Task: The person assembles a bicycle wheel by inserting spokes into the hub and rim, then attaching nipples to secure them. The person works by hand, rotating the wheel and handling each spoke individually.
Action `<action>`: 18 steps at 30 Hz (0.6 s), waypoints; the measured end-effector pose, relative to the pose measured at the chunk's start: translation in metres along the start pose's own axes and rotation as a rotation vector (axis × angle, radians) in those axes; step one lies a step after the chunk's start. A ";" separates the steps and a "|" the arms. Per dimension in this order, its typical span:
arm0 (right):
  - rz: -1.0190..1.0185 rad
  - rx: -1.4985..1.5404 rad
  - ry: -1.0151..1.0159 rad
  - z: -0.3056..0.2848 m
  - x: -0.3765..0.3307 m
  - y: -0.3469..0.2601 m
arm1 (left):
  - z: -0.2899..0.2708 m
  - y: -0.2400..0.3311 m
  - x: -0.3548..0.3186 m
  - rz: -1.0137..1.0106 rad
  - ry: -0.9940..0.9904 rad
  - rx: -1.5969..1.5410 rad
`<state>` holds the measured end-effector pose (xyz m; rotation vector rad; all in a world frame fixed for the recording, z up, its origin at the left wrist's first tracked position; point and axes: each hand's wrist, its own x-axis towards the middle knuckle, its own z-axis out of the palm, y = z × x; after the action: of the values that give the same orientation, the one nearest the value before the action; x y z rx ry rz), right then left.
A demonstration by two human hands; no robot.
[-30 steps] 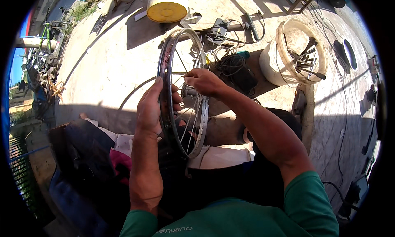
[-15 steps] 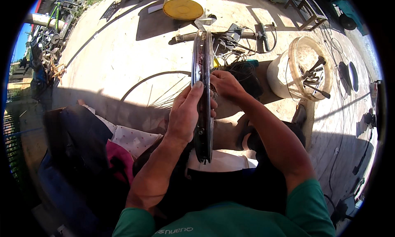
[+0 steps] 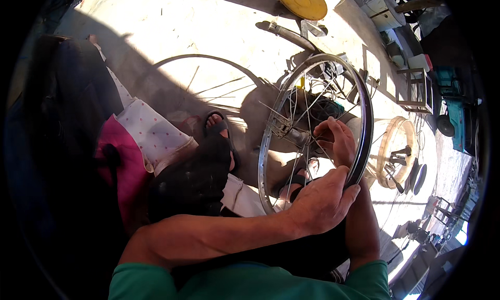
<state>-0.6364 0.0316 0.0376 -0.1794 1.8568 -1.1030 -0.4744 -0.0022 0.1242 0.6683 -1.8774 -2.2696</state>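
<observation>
A spoked bicycle wheel with a shiny metal rim stands tilted in front of me, its hub and loose-looking spokes facing left. My left hand reaches across my body and is closed round the rim's near right part, thumb along its outer side. Beyond it, my right hand is among the spokes inside the rim. Its fingers are half bent and apart, near the hub, and nothing shows clearly between them. Spokes and the left hand hide part of it.
A whitish bucket with tools inside stands right. A hand pump and tangled cables lie beyond the wheel, near a yellow-ended container. A wooden stool frame is farther right. Dotted cloth lies left by my sandalled foot.
The wheel has turned from edge-on to showing its spokes and has moved right. Both hands moved right with it, the left now gripping nearer me. The view has swung round.
</observation>
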 end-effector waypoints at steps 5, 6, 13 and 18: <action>0.045 -0.005 -0.023 0.007 0.000 -0.007 | -0.006 0.009 -0.003 -0.025 0.008 0.116; 0.047 0.000 -0.022 0.006 0.001 -0.006 | -0.006 0.007 -0.004 -0.015 0.024 0.093; 0.069 0.061 -0.006 0.009 -0.001 -0.009 | -0.004 0.004 -0.003 0.054 0.084 0.082; 0.082 0.100 0.011 0.004 -0.002 -0.005 | -0.004 0.005 -0.003 0.016 0.063 0.068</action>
<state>-0.6338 0.0271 0.0419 -0.0390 1.7982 -1.1384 -0.4709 -0.0057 0.1291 0.7221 -1.9313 -2.1578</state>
